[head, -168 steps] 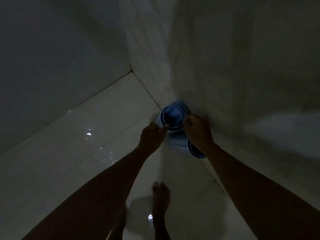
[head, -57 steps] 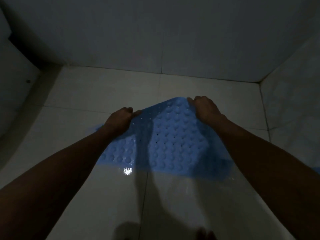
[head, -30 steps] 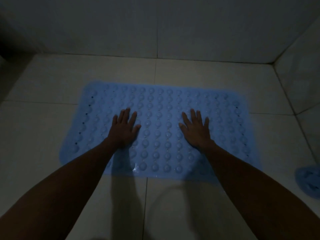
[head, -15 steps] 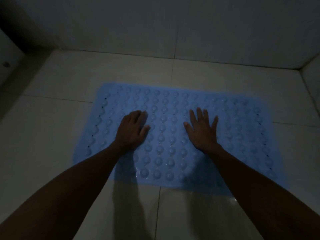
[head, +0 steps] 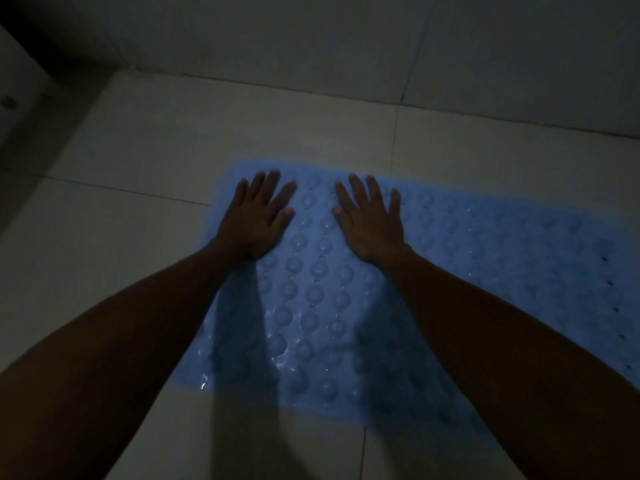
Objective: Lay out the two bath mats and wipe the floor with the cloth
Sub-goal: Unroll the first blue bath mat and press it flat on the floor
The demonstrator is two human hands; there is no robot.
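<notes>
Currently the blue bubble-textured bath mat point(head: 450, 258) lies flat on the tiled floor point(head: 138, 168). Left hand point(head: 258, 216) and right hand point(head: 370, 220) press its left end, fingers spread, gripping nothing. Looks soft, floppy, wet-slick; best lifted by corners.

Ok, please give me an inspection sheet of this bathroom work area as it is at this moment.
Surface: pale tiled floor, dim light, wet glints by the mat's near edge.
Job's things: one blue bath mat lies flat; second mat and cloth not seen.
Clutter: nothing seen.
Grippers: left hand and right hand press flat on the mat's left part, fingers spread.
Cables: nothing seen.
Surroundings: tiled wall behind; dark corner at left.
</notes>
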